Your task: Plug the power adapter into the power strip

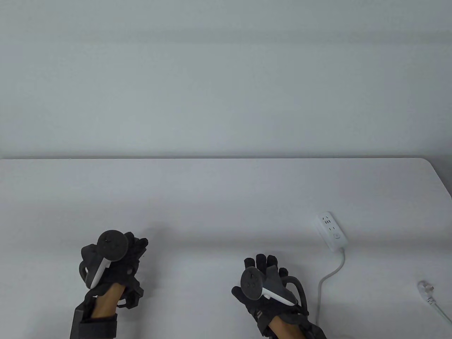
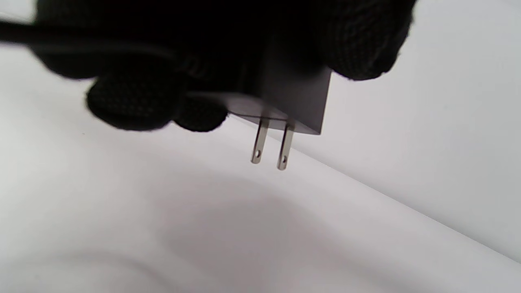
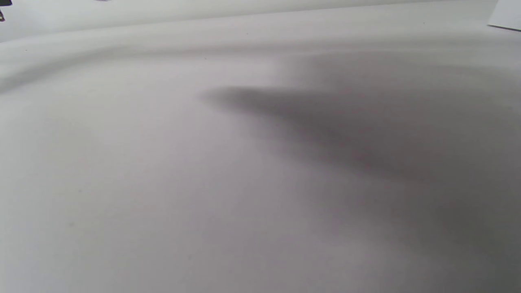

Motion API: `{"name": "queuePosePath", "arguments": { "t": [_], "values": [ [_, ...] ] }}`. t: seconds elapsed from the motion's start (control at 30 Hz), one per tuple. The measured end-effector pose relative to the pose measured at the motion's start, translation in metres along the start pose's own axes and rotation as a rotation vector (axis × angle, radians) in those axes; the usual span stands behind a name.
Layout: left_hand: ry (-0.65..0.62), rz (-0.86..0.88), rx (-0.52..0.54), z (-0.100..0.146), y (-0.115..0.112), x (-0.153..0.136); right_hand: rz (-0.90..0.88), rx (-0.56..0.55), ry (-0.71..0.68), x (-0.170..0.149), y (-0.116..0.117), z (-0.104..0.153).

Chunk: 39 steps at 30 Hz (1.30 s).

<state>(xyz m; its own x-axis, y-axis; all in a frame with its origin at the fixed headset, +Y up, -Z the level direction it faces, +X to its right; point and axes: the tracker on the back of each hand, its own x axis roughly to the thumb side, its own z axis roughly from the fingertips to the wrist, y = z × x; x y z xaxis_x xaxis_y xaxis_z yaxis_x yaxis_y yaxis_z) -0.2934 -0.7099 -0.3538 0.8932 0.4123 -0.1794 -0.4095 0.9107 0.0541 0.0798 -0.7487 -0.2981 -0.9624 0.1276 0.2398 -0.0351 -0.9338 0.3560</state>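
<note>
My left hand (image 1: 136, 247) grips a dark power adapter (image 2: 293, 99); in the left wrist view its two metal prongs (image 2: 270, 144) point down, above the white table (image 2: 203, 228). In the table view the adapter is hidden under the hand. The white power strip (image 1: 331, 231) lies on the table at the right, its sockets facing up, far from my left hand. My right hand (image 1: 265, 264) hovers low over the table left of the strip, fingers extended and empty. The right wrist view shows only the table and the hand's shadow (image 3: 346, 134).
The strip's white cable (image 1: 326, 279) runs toward the table's front edge. The white plug (image 1: 425, 287) lies at the far right. The table's far edge (image 1: 226, 159) meets a grey wall. A white corner (image 3: 506, 16) shows at top right of the right wrist view.
</note>
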Motion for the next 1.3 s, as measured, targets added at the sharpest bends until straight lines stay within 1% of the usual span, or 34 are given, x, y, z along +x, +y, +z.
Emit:
{"name": "queuePosePath", "arguments": {
  "t": [0.13,0.33,0.4,0.43,0.53,0.57,0.7,0.8,0.87,1.07,1.2,1.23,1.3],
  "values": [
    [-0.052,-0.001,-0.020,0.008,0.001,0.016,-0.002,0.000,0.001,-0.001,-0.001,0.000],
    [-0.166,0.011,-0.057,0.027,-0.004,0.052,-0.007,0.007,0.010,-0.003,-0.001,0.000],
    [-0.190,-0.001,-0.083,0.034,-0.007,0.062,-0.011,0.009,0.012,-0.004,-0.002,0.000],
    [-0.205,0.011,-0.113,0.038,-0.010,0.067,-0.016,0.008,0.014,-0.005,-0.003,0.000],
    [-0.238,0.093,-0.200,0.050,-0.018,0.081,-0.024,0.005,0.011,-0.005,-0.004,-0.001],
    [-0.251,0.095,-0.217,0.053,-0.019,0.086,-0.024,0.006,0.011,-0.005,-0.004,-0.001],
    [-0.305,0.073,-0.238,0.067,-0.023,0.102,-0.019,0.021,0.005,-0.004,-0.004,-0.001],
    [-0.340,0.157,-0.297,0.076,-0.029,0.108,-0.022,0.025,0.004,-0.004,-0.004,-0.002],
    [-0.362,0.165,-0.320,0.081,-0.033,0.111,-0.021,0.029,0.001,-0.003,-0.004,-0.002],
    [-0.474,0.055,-0.334,0.084,-0.053,0.116,-0.013,0.057,-0.005,-0.004,0.001,-0.004],
    [-0.535,-0.022,-0.287,0.091,-0.062,0.118,-0.026,0.057,-0.008,-0.009,0.001,-0.006],
    [-0.545,-0.035,-0.275,0.092,-0.064,0.118,-0.028,0.057,0.010,-0.012,0.000,-0.008],
    [-0.559,-0.034,-0.283,0.092,-0.065,0.119,-0.037,-0.012,0.060,-0.021,-0.008,-0.009]
  ]
}}
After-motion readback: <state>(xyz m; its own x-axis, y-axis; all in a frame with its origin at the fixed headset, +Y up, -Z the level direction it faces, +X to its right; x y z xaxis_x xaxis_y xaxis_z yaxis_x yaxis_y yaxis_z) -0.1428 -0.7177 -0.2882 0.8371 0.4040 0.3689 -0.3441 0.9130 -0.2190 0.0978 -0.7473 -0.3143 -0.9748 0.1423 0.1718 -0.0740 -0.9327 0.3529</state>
